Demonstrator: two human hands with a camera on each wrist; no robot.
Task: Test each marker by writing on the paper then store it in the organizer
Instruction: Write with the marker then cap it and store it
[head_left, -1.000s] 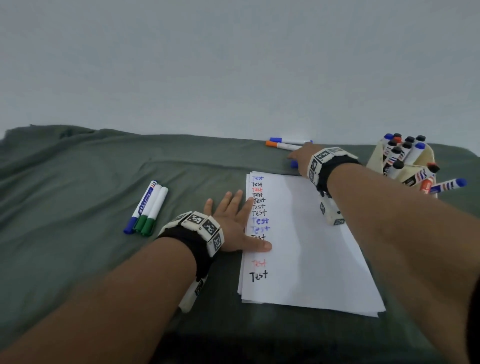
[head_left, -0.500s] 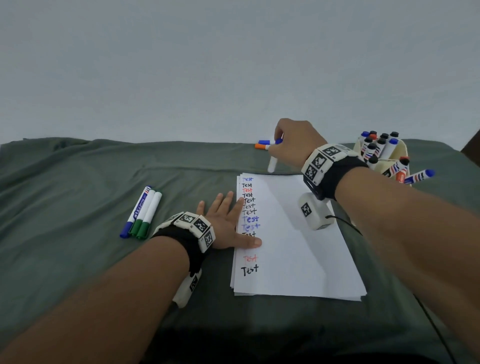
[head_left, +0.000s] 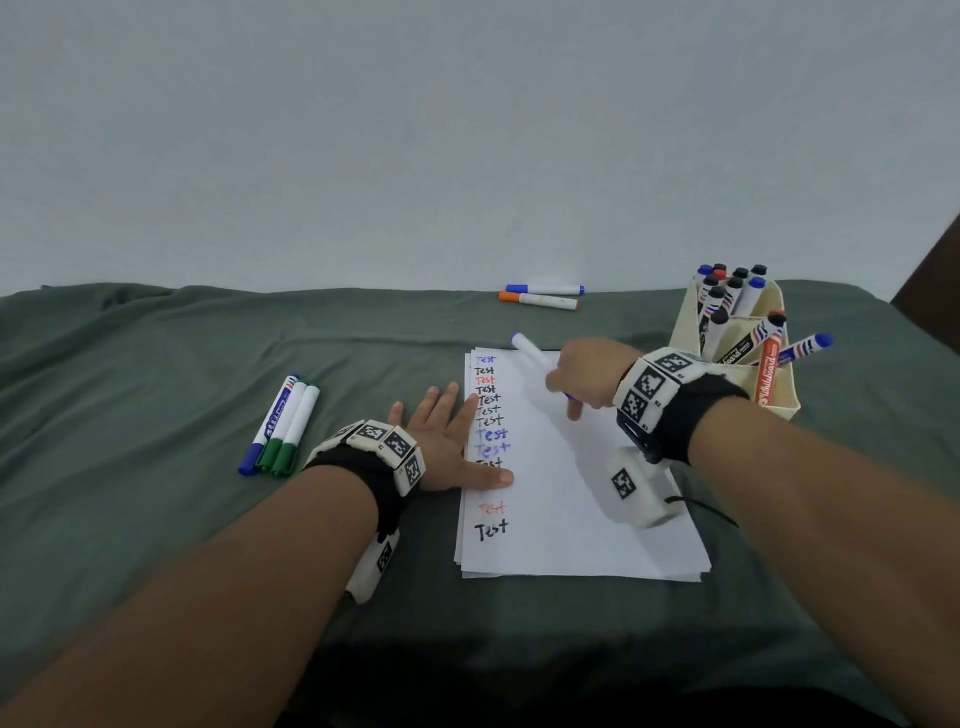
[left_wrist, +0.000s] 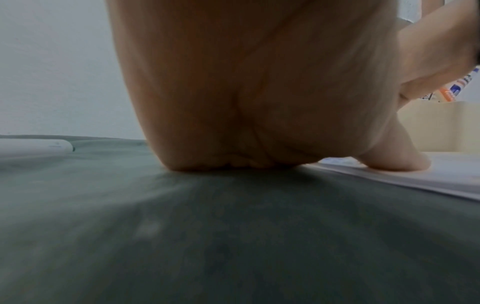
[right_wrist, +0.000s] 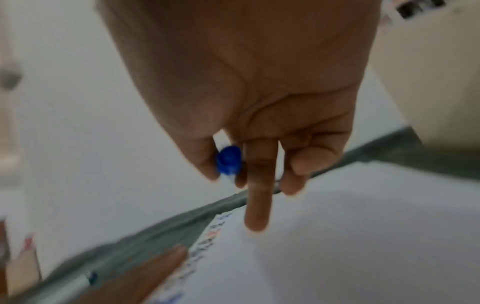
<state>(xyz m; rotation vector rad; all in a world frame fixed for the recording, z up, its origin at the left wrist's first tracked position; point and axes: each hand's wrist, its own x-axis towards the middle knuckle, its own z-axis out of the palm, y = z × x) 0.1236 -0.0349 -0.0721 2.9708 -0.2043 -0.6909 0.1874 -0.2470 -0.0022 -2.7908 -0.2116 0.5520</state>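
Gripping blue marker (head_left: 531, 351) over paper (head_left: 571, 519): right hand (head_left: 584, 374); left hand (head_left: 447, 441) flat on paper edge.

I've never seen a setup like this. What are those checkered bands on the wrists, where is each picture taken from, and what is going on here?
No machine here: a person works with bare hands, wearing wristbands printed with checkered tags. One camera sits on the head, looking down; one on each wrist looks along the fingers, so those views show mostly palm. On the green cloth lies a paper stack with "Test" written down its edge. The left hand lies flat, holding the paper down. The right hand grips a blue-capped marker above the paper. More markers: three at left, two at the back, many in the beige organizer.
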